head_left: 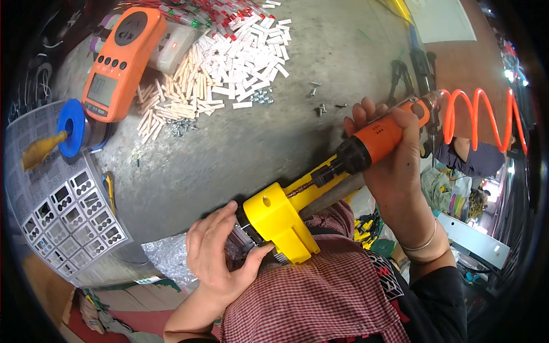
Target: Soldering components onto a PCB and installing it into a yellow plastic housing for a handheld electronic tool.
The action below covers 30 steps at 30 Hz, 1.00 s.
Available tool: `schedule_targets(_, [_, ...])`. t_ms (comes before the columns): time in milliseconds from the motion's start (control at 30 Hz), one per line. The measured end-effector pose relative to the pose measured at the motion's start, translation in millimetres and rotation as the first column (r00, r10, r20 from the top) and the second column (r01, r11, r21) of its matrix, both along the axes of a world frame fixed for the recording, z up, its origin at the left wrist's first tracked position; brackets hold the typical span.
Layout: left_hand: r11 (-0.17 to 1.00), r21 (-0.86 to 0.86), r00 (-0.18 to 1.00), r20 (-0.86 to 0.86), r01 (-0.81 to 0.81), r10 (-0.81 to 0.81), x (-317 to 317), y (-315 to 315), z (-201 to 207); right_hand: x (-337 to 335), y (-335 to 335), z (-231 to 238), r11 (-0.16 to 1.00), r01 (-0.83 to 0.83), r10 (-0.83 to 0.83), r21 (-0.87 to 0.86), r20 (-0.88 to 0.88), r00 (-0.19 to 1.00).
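Observation:
My right hand (394, 148) is wrapped round an orange and black power screwdriver (377, 140), which lies slanted. Its long bit (300, 188) reaches down and left to a yellow plastic housing (277, 214), with the tip at or very near the housing's upper side. I cannot tell whether the tip sits in a screw. My left hand (217, 251) grips the housing's left end, fingers and thumb around a dark, metallic part (245, 237) there. A long yellow bar (320, 183) runs from the housing up to the right, partly behind the screwdriver.
Loose screws (321, 108), pale strips (189, 86), white tabs (251, 54) and red-tipped wires (223, 14) lie on the grey table (189, 166). An orange meter (123, 63), a blue spool (71, 127) and a label sheet (74, 217) are at left. An orange coiled hose (474, 114) hangs right.

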<state>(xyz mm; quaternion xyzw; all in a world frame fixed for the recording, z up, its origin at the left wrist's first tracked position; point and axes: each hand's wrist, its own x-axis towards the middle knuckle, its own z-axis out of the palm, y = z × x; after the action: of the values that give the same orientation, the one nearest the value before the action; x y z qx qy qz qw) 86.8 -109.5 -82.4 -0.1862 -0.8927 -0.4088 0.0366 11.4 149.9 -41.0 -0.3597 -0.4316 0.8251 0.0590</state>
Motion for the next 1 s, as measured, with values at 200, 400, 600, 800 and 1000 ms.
schedule_targets(200, [0.996, 0.074, 0.998, 0.03, -0.054, 0.052, 3.1, 1.2, -3.1, 0.9, 0.3, -0.5, 1.0, 0.009, -0.009, -0.013, -0.016, 1.0])
schedule_targets(400, [0.995, 0.082, 0.998, -0.02, -0.06, 0.062, 1.9, 1.5, -2.7, 0.5, 0.2, -0.6, 1.0, 0.011, -0.011, -0.006, -0.013, 1.0])
schedule_targets(600, [0.996, 0.045, 0.997, -0.013, -0.08, 0.08, 5.0, 2.4, 0.3, -3.7, -0.4, 3.1, 0.999, -0.051, 0.051, 0.006, -0.099, 0.994])
schedule_targets(800, [0.938, -0.345, 1.0, 0.006, -0.021, 0.024, 9.9, -14.0, 24.2, 8.2, 76.3, 44.2, 0.989, 0.037, 0.038, 0.145, -0.48, 0.876])
schedule_targets(1000, [0.951, -0.297, 0.997, -0.025, -0.081, 0.077, 18.2, -25.4, 9.0, 7.0, 197.6, 116.2, 0.548, 0.457, 0.001, 0.701, -0.547, 0.837])
